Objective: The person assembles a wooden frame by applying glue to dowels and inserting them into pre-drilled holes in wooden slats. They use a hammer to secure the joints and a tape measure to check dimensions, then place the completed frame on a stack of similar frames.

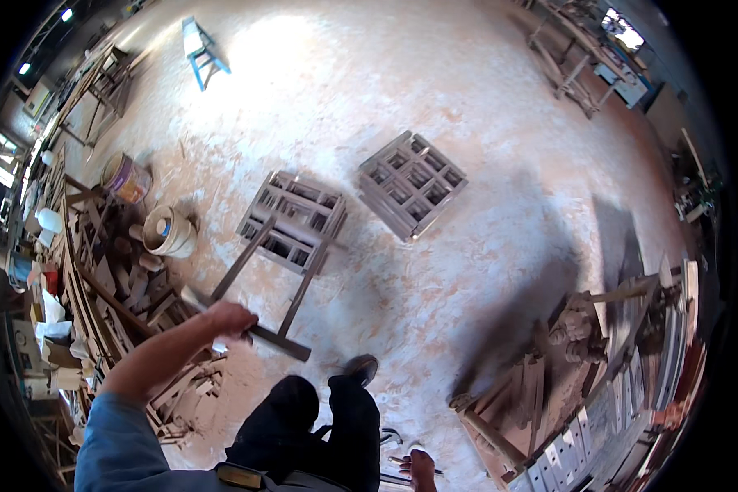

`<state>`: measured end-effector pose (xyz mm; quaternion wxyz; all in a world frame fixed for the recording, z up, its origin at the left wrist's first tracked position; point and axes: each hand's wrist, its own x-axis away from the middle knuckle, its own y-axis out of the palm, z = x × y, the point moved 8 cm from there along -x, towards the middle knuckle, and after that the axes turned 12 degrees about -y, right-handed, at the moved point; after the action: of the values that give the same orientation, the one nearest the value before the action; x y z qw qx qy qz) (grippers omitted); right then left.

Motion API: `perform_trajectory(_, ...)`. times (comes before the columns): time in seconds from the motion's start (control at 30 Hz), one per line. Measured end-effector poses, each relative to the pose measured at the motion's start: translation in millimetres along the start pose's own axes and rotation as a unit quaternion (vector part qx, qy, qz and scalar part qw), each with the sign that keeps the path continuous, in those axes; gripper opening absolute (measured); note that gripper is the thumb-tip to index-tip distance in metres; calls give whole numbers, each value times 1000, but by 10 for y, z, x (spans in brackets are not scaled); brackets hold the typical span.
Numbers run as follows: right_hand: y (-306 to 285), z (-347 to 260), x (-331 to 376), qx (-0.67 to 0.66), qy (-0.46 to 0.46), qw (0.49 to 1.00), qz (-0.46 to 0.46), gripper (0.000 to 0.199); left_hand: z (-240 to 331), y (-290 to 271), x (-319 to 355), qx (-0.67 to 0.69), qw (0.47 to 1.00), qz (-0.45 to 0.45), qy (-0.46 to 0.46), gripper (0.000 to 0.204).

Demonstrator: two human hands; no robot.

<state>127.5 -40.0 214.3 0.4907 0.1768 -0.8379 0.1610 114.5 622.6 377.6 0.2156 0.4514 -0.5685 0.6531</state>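
Observation:
My left hand (231, 319) is closed round one end of a dark wooden frame (280, 341), near the corner where a long leg meets the crossbar. The frame's two long legs stretch away from me, and their far ends overlap a stack of wooden lattice frames (305, 197) on the floor. Low at the bottom edge, my right hand (421, 469) has its fingers curled. Thin pale and dark pieces show beside those fingers, too small to name. A second stack of lattice frames (415, 185) stands farther right.
To the left are a white bucket (169, 233), a larger bucket (128, 180) and a heap of wood offcuts (131, 283). A blue-legged stepladder (203, 57) stands far off. At the lower right, a wooden bin (492, 439) holds scraps beside stacked boards (574, 447).

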Motion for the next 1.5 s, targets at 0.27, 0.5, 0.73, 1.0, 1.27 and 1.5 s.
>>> perform_trajectory(0.27,-144,-509,-58,58,33,995,72,40,-946,-719,-1334,13,993,114,-16,40)
perform_trajectory(0.5,793,-621,369,5,150,982,117,42,-1617,-564,-2653,30,985,171,5,36)
perform_trajectory(0.73,1430,-705,368,22,250,961,112,38,-2041,11,-3270,22,983,180,17,34)
perform_trajectory(1.0,1604,-808,264,68,287,950,103,41,-2120,485,-3693,72,958,273,47,27)
perform_trajectory(1.27,1762,-766,215,80,315,942,88,42,-2251,742,-4002,100,946,310,8,25)
perform_trajectory(1.5,1855,-715,157,78,321,940,89,40,-2185,781,-4086,118,950,287,-27,32)
